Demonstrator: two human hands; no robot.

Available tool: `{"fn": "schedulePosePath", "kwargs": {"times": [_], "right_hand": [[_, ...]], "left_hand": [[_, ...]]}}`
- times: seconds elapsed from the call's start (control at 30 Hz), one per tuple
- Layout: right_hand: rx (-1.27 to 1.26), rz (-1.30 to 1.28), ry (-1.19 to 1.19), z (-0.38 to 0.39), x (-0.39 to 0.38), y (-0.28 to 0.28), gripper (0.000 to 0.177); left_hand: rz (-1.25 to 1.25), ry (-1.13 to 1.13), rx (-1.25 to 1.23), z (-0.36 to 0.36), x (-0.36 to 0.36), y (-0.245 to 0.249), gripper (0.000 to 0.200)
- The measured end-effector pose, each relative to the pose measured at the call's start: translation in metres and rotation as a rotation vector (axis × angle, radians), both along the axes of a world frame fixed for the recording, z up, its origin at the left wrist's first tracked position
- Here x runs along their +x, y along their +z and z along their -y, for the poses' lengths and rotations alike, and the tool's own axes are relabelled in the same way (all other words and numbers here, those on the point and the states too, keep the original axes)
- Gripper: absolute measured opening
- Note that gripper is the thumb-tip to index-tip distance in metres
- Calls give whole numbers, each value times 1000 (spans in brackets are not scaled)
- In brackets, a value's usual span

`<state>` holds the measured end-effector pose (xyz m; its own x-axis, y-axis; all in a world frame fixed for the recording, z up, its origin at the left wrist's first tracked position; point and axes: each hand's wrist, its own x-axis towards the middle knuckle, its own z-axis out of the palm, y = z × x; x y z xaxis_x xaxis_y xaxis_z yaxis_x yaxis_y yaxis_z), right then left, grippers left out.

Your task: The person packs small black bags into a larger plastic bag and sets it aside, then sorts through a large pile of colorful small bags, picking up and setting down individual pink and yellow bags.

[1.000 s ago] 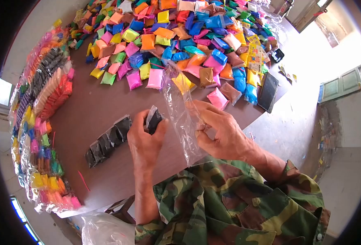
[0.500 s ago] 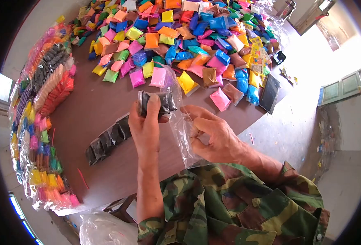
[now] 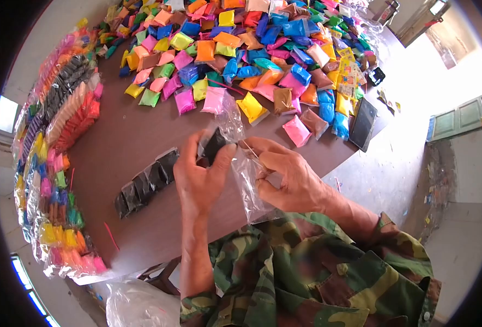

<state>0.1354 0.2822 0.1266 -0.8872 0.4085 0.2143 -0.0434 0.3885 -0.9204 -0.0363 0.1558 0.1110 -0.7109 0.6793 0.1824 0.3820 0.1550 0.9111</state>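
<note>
Black packets (image 3: 212,146) are gripped between the thumb and fingers of my left hand (image 3: 200,171), above the brown table (image 3: 143,125). My right hand (image 3: 293,174) pinches the edge of a long clear plastic bag (image 3: 246,182), which hangs between both hands down to the camouflage shirt. The bag's upper part lies near a pink packet (image 3: 214,100). Left of my left hand, a row of black packets (image 3: 147,182) rests on the table.
A big heap of colourful packets (image 3: 263,54) covers the table's far side. Bagged rows of packets (image 3: 72,120) line the left edge. A phone (image 3: 363,124) lies at the right edge, and a pink strip (image 3: 111,236) lies at the lower left.
My left hand has turned and tilted the black packets, with its thumb now nearer the clear bag. My right hand stays almost in place, still pinching the bag.
</note>
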Motion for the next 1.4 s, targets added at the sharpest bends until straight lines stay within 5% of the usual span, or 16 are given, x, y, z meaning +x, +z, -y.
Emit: {"fn": "schedulePosePath", "kwargs": {"times": [0.13,0.37,0.5,0.7,0.9,1.2,1.4], "right_hand": [[-92,49,87,-6,4,-3,10],[-9,-16,60,-13,5,-7,29],[-51,44,88,-14,5,0,51],[-1,115,57,-24,11,2,34],[28,116,141,-27,9,15,16],[344,200,-70,-35,16,28,14],[609,99,-267,-41,7,26,13]], "left_hand": [[692,4,272,1,-18,-3,47],[474,-420,19,25,-13,18,68],[35,-525,-204,23,-13,18,77],[-204,-515,-404,36,-5,16,79],[-105,-484,-594,18,-2,26,69],[-428,-367,-273,40,-1,1,38],[-588,-293,-394,64,9,-13,36]]}}
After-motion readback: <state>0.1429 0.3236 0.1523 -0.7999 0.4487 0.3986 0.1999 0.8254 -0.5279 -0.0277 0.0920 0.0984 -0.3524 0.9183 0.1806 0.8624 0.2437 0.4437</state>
